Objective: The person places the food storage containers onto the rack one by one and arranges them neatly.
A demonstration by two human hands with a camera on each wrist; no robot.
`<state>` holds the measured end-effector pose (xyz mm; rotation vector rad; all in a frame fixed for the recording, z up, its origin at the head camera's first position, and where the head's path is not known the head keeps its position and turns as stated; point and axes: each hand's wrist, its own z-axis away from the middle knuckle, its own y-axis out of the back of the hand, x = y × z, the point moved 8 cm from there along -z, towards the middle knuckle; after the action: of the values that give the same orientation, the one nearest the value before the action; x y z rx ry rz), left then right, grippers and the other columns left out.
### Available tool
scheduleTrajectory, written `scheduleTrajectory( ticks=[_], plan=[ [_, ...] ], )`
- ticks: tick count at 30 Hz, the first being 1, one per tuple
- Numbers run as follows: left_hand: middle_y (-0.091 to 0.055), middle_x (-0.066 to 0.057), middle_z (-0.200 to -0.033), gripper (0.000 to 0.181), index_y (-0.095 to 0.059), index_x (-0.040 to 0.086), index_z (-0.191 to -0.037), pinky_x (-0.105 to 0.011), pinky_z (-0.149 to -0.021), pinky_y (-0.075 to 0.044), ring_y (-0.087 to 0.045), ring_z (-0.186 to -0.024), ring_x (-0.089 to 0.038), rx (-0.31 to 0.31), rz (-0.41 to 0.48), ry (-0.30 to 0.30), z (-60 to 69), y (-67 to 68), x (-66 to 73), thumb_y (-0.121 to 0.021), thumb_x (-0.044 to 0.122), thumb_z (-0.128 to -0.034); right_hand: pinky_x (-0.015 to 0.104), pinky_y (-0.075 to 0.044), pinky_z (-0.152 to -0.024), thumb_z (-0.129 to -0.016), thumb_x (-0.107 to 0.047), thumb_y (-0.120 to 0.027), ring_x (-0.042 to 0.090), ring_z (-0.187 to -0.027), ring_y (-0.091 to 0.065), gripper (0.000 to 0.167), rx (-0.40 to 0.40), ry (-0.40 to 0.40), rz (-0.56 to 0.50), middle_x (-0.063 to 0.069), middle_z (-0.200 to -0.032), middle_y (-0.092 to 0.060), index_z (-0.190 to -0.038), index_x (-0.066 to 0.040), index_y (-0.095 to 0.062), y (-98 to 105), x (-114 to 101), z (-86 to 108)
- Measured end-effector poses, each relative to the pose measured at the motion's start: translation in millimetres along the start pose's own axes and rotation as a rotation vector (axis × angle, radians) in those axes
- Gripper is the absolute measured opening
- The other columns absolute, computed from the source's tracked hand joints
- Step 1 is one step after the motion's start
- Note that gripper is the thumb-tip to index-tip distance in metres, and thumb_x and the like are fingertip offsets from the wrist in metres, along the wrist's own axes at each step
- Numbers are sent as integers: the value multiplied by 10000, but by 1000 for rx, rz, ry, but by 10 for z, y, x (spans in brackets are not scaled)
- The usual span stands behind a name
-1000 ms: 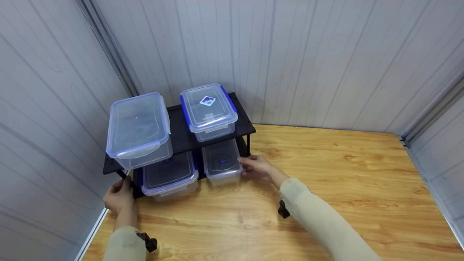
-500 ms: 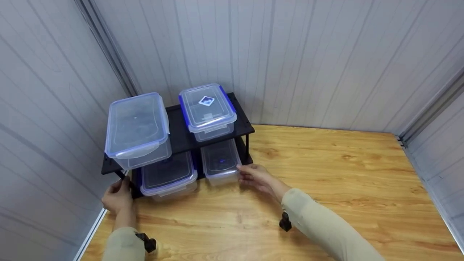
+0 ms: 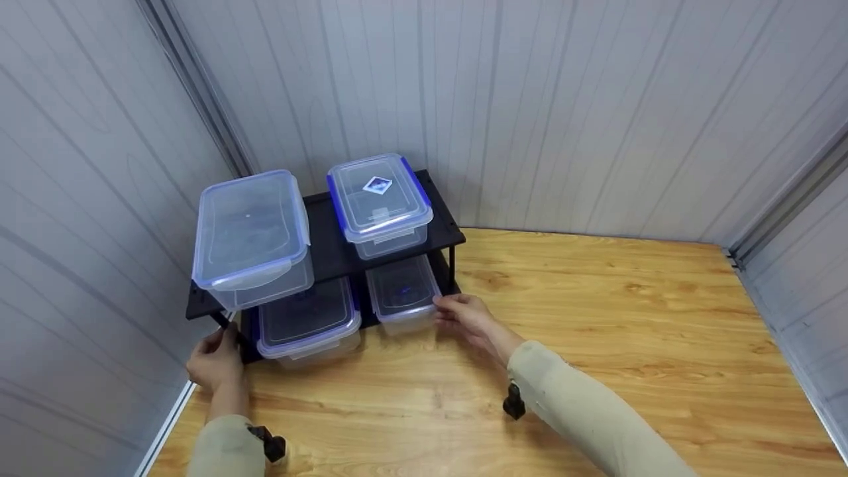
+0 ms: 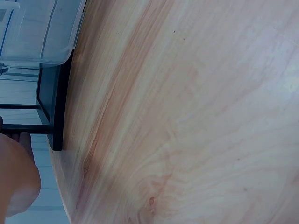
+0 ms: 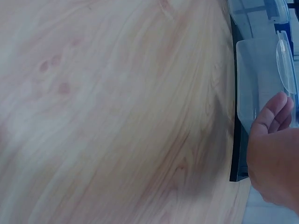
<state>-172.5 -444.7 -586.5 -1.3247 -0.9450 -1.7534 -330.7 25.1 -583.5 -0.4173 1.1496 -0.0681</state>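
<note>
My left hand [image 3: 217, 361] grips a front post of the black two-tier rack [image 3: 328, 232] at its left end; the left wrist view shows fingers round the thin post [image 4: 28, 129]. With thumb and fingers, my right hand [image 3: 472, 321] holds the front right corner of a clear lidded food container [image 3: 405, 288] on the lower tier. In the right wrist view, bent fingers [image 5: 275, 109] lie against its front, just below the lid's flap. Beside it sits a wider container with a blue-edged lid [image 3: 308, 318]. The upper tier covers the backs of both.
On the upper tier stand a large clear container [image 3: 252, 225] and a smaller blue-clipped one [image 3: 381, 195] with a diamond sticker. Pale panel walls [image 3: 563, 119] close in the back and sides. Wood-grain tabletop [image 3: 616, 318] extends in front and to the right.
The lower right container has slid slightly back into the rack, with my right hand shifting along its corner. My left hand keeps its grip on the post.
</note>
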Motion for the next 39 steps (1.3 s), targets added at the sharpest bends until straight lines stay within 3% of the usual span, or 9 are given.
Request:
scheduleTrajectory(
  ticks=[7, 11, 22, 28, 33, 39],
  plan=[
    [-601, 307, -672, 255, -740, 151, -1004, -117, -691, -528, -615, -776, -16, -1, -43, -5, 16, 6, -2, -844, 371, -926, 413, -641, -928, -1027, -20, -692, 167, -781, -728, 147, 48, 4, -18, 98, -845, -713, -1118, 51, -601, -31, -22, -65],
    [-591, 319, -658, 242, -734, 179, -977, -131, -696, -510, -600, -787, -22, 1, -67, -8, 17, 0, -3, -836, 392, -927, 396, -649, -903, -1032, -24, -686, 181, -788, -745, 223, 66, 13, -37, 111, -876, -719, -1188, 96, -583, -63, -15, -102],
    [-625, 290, -653, 188, -741, 164, -938, -94, -652, -518, -609, -727, 18, -1, 21, 3, 8, -43, 4, -862, 306, -918, 352, -659, -845, -1030, -51, -701, 196, -821, -753, 316, 100, 37, -29, 130, -925, -722, -1255, 127, -566, -74, -31, -153],
    [-633, 285, -667, 263, -736, 88, -1049, -93, -663, -535, -626, -720, 28, -21, 38, 26, 28, -57, -1, -847, 298, -936, 362, -658, -857, -1044, -70, -691, 201, -832, -758, 338, 90, 34, -51, 132, -931, -721, -1277, 130, -550, -69, -7, -152],
    [-633, 287, -673, 252, -729, 104, -1039, -95, -673, -535, -630, -746, 17, -23, 29, 34, 36, -48, 0, -843, 307, -941, 392, -641, -925, -1062, -139, -688, 215, -873, -757, 366, 61, 7, -51, 130, -955, -717, -1293, 111, -555, -48, 18, -86],
    [-614, 289, -681, 234, -716, 120, -1032, -92, -682, -527, -615, -780, 0, -30, -6, 5, 18, -12, 40, -829, 308, -949, 376, -646, -907, -1047, -135, -711, 224, -874, -760, 288, 18, 1, -28, 137, -939, -726, -1202, 75, -590, 32, -32, 67]
  ],
)
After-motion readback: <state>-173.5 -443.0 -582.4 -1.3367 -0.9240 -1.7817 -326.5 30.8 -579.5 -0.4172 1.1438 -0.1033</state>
